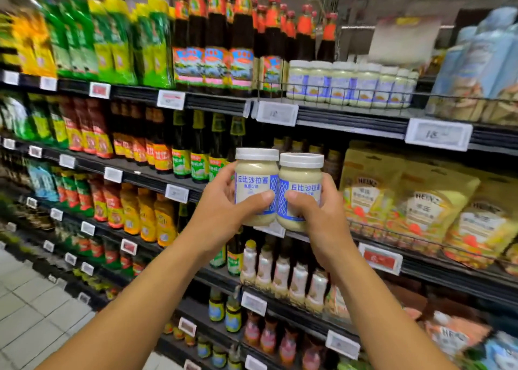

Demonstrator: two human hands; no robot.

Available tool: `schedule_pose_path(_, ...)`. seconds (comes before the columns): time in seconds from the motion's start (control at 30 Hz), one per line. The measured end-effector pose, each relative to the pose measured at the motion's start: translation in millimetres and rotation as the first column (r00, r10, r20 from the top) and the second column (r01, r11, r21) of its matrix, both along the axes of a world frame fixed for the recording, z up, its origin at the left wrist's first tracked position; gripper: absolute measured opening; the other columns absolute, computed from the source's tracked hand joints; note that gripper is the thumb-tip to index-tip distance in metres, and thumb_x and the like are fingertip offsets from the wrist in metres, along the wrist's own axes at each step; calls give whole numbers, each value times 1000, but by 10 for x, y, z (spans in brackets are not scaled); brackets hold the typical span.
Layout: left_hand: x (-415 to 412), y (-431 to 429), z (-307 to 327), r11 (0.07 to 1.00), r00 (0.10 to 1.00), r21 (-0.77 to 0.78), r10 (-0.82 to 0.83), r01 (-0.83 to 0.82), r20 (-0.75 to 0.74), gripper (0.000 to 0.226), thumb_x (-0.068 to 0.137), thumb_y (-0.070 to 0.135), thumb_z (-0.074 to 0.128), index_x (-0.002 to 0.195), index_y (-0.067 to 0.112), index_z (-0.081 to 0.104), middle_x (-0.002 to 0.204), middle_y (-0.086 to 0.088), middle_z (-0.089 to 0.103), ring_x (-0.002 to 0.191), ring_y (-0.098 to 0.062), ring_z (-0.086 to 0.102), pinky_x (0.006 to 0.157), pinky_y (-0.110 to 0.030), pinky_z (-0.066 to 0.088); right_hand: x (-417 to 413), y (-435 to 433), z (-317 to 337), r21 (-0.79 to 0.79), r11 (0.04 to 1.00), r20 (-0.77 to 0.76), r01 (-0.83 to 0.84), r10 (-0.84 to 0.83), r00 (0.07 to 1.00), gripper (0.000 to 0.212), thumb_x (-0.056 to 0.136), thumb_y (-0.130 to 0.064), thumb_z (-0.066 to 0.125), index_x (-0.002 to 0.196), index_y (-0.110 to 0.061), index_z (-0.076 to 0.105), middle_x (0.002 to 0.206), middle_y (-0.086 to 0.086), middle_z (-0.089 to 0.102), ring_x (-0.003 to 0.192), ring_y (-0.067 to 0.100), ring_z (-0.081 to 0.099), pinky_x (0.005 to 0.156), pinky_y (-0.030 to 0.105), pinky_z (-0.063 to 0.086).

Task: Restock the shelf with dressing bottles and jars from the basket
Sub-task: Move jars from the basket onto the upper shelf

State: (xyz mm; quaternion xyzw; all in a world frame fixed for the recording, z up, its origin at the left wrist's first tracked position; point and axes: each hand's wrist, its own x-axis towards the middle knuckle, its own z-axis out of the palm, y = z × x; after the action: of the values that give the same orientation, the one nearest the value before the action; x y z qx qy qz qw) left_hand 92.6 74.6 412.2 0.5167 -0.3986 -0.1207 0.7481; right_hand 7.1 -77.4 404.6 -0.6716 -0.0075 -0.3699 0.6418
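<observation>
Jars of pale salad dressing, white-lidded, are held upright and touching before the shelves: the left jar [256, 186] in your left hand [221, 212], the right jar [300, 190] in your right hand [319, 221]. Each grip is curled round its jar, thumb across the blue label. Matching jars [350, 83] line the wire-fronted shelf [350, 119] above; Heinz pouches [426, 201] sit at right.

Green pouches [112, 41], dark red-capped sauce bottles [215, 33], yellow Heinz pouches [426, 201], tiled floor [33, 308]
</observation>
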Motion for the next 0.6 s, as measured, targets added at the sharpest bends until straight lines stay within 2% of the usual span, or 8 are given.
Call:
schedule_pose_path(0.17, 331, -183, 502, 998, 996, -62, 29, -23, 90, 52, 80, 15, 74, 127, 12, 54, 115, -8, 73, 104, -25, 71, 75, -30, 59, 321, -159, 560, -57, 998, 88, 9, -4, 996, 60, 59, -43, 76, 108, -16, 57, 95, -2, 75, 85, 14, 72, 65, 24, 55)
schedule_pose_path(0.27, 528, -329, 829, 994, 988, -111, 38, -21, 150, 51, 79, 15, 74, 126, 13, 55, 115, -7, 73, 106, -24, 71, 77, -31, 58, 475, -284, 912, -103, 994, 112, -21, 33, 993, 63, 63, -39, 77, 114, -10, 55, 103, 14, 73, 81, 27, 71, 58, 24, 54)
schedule_pose_path(0.37, 702, -490, 1151, 989, 978, -149, 8, 23, 207, 53, 79, 16, 77, 127, 12, 54, 116, -8, 73, 107, -25, 70, 80, -32, 58, 592, -427, 1253, -153, 988, 158, 4, 21, 987, 51, 71, -28, 74, 115, -8, 56, 101, 3, 75, 87, 16, 73, 67, 22, 55)
schedule_pose_path(0.47, 835, -660, 1438, 982, 970, -174, -27, 70, 240, 62, 75, 23, 78, 129, 8, 51, 117, -11, 72, 107, -29, 70, 81, -36, 58, 683, -571, 1550, -211, 977, 196, 37, 5, 981, 48, 70, -29, 74, 110, -9, 56, 91, -8, 74, 81, 8, 70, 65, 20, 54)
schedule_pose_path(0.6, 967, -929, 1721, 976, 966, -199, -33, 86, 257, 69, 68, 30, 80, 128, 9, 52, 114, -12, 73, 105, -29, 70, 81, -40, 59, 771, -746, 1849, -205, 975, 213, 82, -37, 976, 75, 59, -41, 76, 121, -5, 53, 113, 15, 70, 95, 28, 70, 76, 43, 59)
